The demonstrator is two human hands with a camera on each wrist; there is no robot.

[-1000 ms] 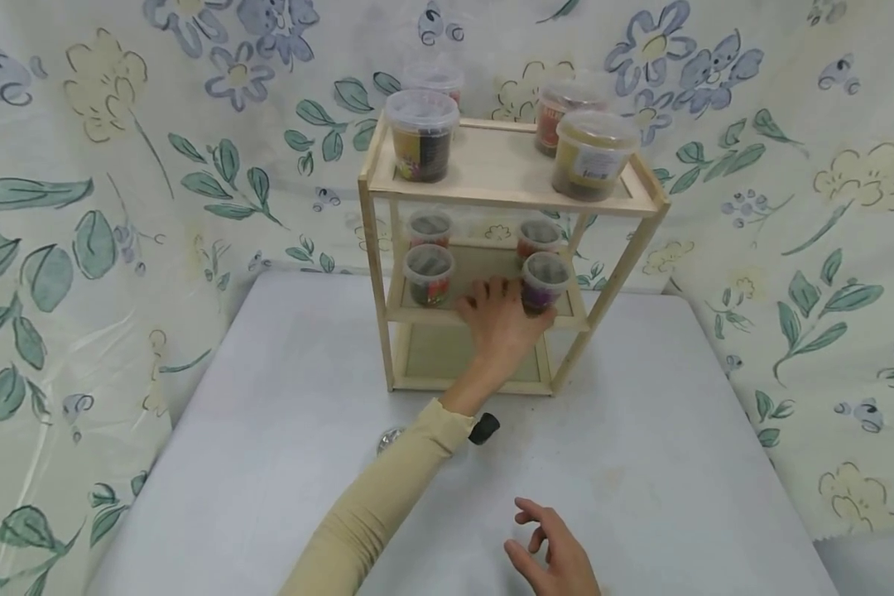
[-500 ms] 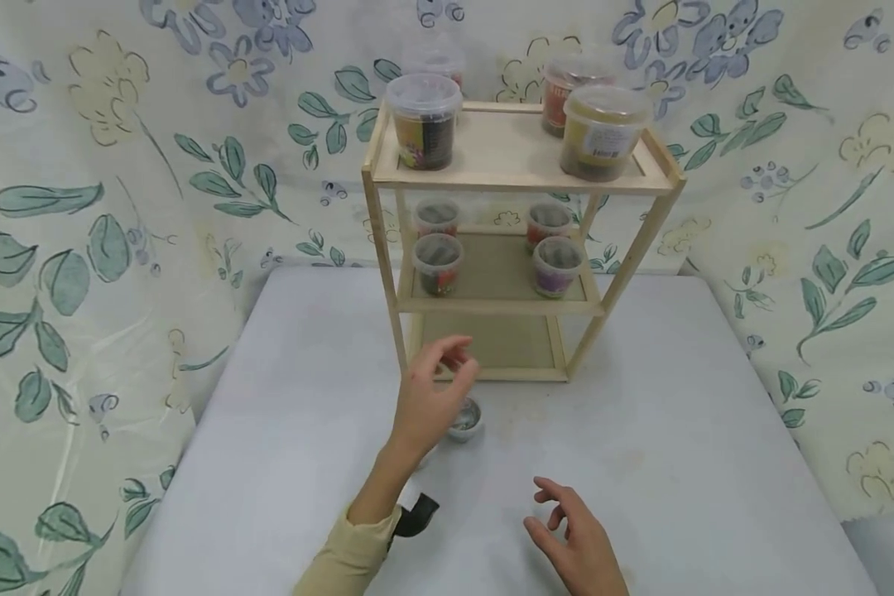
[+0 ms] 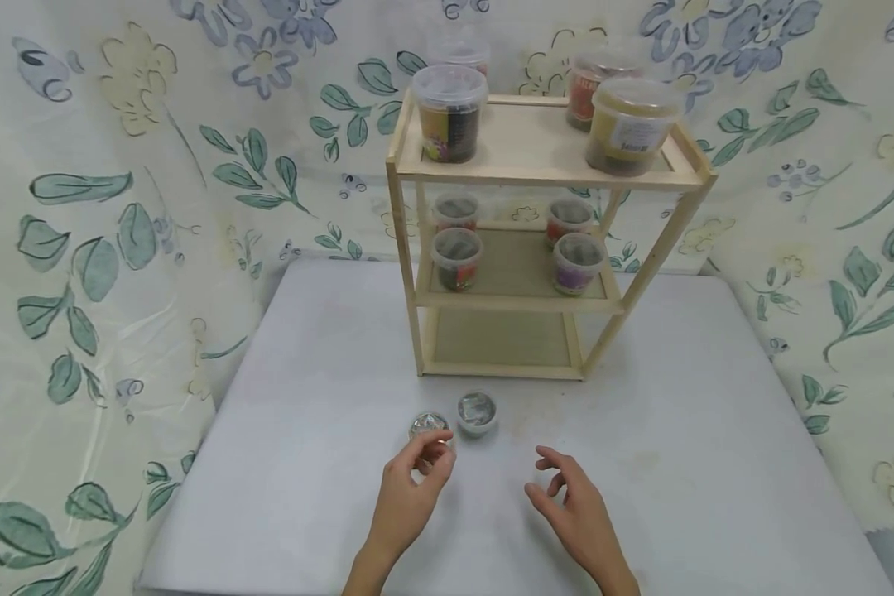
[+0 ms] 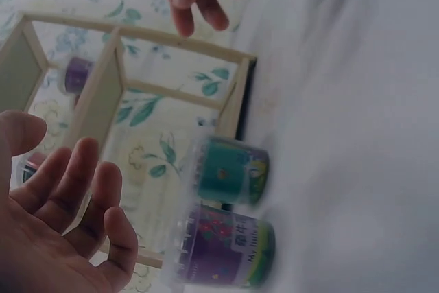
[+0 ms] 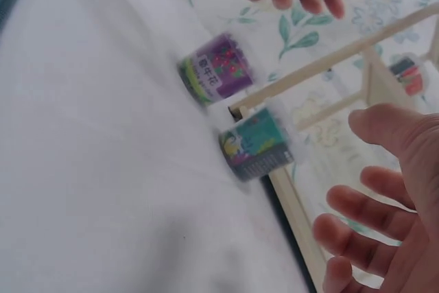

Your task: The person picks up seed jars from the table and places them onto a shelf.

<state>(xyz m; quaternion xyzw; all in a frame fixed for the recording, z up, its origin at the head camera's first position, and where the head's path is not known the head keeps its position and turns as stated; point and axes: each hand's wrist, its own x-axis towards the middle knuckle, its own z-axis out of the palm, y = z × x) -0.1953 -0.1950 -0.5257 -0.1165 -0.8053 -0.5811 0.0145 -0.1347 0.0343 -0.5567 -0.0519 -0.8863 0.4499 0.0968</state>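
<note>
Two small clear-lidded tubs stand on the table before the shelf. The purple-labelled tub (image 3: 428, 423) is on the left, its lower part behind my left hand (image 3: 406, 497) in the head view. Slightly farther back and right is the teal-labelled tub (image 3: 477, 413); both labels show in the wrist views. My left hand is nearest the purple tub, fingers loosely bent and nothing in them, as the left wrist view shows. To the right, my right hand (image 3: 579, 517) hovers over the table, fingers relaxed and apart, holding nothing. The teal tub (image 5: 257, 143) is nearest to it.
A three-level wooden shelf (image 3: 525, 305) stands at the back of the table. Its top board bears several large lidded tubs (image 3: 450, 124). Several smaller tubs (image 3: 577, 265) occupy the middle board. Floral sheeting (image 3: 156, 165) hangs behind and beside the white table (image 3: 715, 463).
My left hand has let go of the purple tub at the right of the middle board and drawn back down to the table's front. The right hand has hardly moved; the head view has shifted slightly.
</note>
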